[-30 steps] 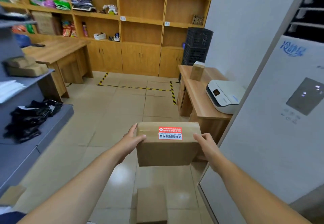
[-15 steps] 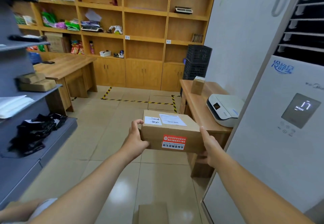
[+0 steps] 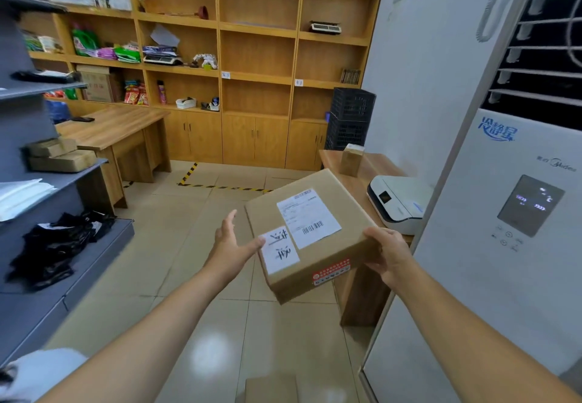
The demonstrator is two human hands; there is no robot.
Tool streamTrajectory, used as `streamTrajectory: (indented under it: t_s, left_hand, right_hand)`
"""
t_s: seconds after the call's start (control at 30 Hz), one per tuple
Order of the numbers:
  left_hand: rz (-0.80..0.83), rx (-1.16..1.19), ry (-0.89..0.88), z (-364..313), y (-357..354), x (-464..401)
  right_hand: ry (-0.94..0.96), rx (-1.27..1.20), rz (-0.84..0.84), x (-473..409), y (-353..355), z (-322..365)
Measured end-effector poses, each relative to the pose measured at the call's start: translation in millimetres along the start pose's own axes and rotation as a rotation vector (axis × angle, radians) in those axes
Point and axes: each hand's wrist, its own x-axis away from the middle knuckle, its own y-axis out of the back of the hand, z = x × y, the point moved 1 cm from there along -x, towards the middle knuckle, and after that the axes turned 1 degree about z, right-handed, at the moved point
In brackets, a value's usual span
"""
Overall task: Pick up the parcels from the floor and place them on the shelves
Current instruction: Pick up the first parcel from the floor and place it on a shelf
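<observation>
Above the floor, the parcel (image 3: 310,232) has tilted, right hand (image 3: 389,253) gripping it, left hand (image 3: 231,242) opened.

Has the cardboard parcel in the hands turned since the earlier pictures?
Yes. The cardboard parcel has tipped toward the person: its labelled top now faces the camera, and its corner now overlaps the wooden desk on the right.

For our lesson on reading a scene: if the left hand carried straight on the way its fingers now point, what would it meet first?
The left hand points up and slightly right beside the cardboard parcel, its thumb at the parcel's corner. Its fingers would probably skim past the parcel's left edge over open floor; depth is unclear.
</observation>
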Motion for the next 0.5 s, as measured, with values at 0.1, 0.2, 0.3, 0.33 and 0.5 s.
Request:
streamTrajectory:
  t_s: [0.1, 0.2, 0.3, 0.33, 0.5]
  left_hand:
    - [0.027, 0.011, 0.040, -2.5, 4.3, -5.7]
    - [0.060, 0.096, 0.090, -4.1, 5.8, -6.3]
    - [-0.033, 0.191, 0.096, -6.3, 9.1, -8.5]
    - [-0.049, 0.214, 0.086, -7.5, 10.3, -9.2]
    - [-0.002, 0.233, 0.070, 0.8, 7.0, -7.4]
  right_hand:
    - [0.040, -0.018, 0.068, -0.4, 1.5, 0.7]
    - [0.070, -0.038, 0.126, 1.8, -2.3, -3.2]
    - [0.088, -0.096, 0.144, 0.4, -7.2, -7.4]
    - [0.096, -0.132, 0.143, -1.2, -9.1, -9.2]
    - [0.119, -0.307, 0.117, -8.0, -29.9, -14.4]
